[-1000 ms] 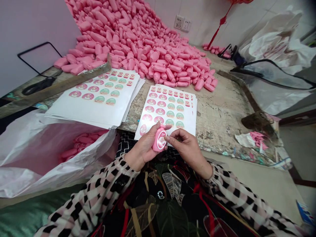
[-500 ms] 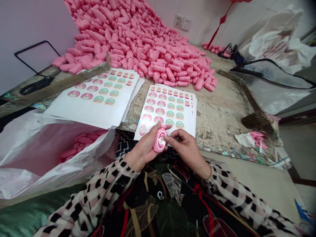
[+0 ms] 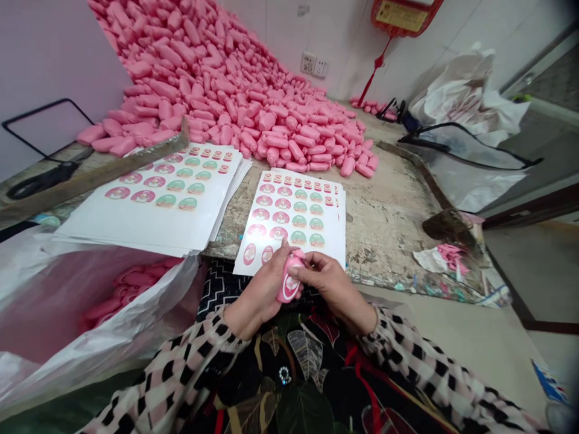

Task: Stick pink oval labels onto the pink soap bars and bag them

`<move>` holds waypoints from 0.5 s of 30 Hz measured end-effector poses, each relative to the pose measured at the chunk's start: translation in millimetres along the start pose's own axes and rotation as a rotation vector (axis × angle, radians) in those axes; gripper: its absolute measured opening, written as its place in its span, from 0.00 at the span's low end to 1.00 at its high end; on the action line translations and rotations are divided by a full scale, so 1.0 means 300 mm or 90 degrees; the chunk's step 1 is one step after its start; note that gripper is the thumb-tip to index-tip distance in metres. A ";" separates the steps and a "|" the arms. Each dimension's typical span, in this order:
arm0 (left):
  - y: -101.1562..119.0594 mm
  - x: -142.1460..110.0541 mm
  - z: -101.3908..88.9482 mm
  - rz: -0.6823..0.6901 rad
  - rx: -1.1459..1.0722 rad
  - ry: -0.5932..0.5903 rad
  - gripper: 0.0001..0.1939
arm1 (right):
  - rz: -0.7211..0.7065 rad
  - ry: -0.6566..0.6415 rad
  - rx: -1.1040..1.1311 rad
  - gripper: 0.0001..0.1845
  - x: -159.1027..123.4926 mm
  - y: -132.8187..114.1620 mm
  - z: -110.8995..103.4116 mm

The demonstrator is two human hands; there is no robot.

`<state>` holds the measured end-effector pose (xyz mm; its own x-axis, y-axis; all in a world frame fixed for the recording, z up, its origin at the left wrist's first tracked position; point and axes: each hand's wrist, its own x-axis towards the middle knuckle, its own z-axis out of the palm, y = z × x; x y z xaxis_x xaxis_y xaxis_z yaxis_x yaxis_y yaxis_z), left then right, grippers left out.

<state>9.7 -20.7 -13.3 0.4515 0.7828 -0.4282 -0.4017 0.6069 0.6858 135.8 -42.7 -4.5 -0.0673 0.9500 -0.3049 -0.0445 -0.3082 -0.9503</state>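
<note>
A small pink bottle [image 3: 289, 284] with a round sticker on its front sits between both hands over my lap. My left hand [image 3: 257, 292] is wrapped round its left side. My right hand [image 3: 328, 283] grips its top and right side with curled fingers. Just beyond the hands lies a sticker sheet [image 3: 294, 214] with rows of pink and green round labels, some peeled off at the near left. A large heap of pink bottles [image 3: 235, 84] covers the back of the worn table [image 3: 393, 223].
A thicker stack of sticker sheets [image 3: 158, 193] lies to the left under a long metal bar [image 3: 90, 178]. A white plastic bag [image 3: 90, 301] holding pink bottles opens at my left. Another bag on a black frame [image 3: 465, 157] stands right. Scraps [image 3: 443, 256] lie at the table's right edge.
My head has tilted up and to the right, shifting the scene. The right hand has closed over the bottle's top, and the bottle has tipped and dropped slightly toward my lap.
</note>
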 end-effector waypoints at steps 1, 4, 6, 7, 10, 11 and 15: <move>0.000 -0.007 0.001 0.010 0.027 -0.002 0.28 | 0.017 -0.018 0.051 0.18 0.003 0.007 0.010; 0.010 -0.037 -0.005 0.049 0.129 -0.077 0.26 | 0.013 -0.015 0.100 0.16 0.010 0.022 0.024; 0.025 -0.056 -0.014 0.062 0.195 -0.118 0.27 | -0.004 -0.003 0.092 0.15 0.012 0.021 0.023; 0.033 -0.063 -0.020 0.059 0.221 -0.126 0.27 | -0.012 -0.006 0.087 0.15 0.013 0.017 0.021; 0.056 -0.077 -0.050 0.030 0.272 -0.132 0.29 | -0.016 -0.099 0.035 0.16 0.032 -0.003 -0.003; 0.064 -0.084 -0.067 0.016 0.286 -0.127 0.30 | -0.018 -0.128 -0.009 0.16 0.048 -0.011 -0.020; 0.108 -0.151 -0.190 0.021 0.310 0.008 0.35 | -0.066 -0.064 -0.213 0.17 0.179 -0.037 -0.149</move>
<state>-69.2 -28.7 -5.3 0.4335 0.8038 -0.4074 0.0054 0.4498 0.8931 177.3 13.9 -13.2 -0.1772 0.9606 -0.2141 0.2720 -0.1613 -0.9487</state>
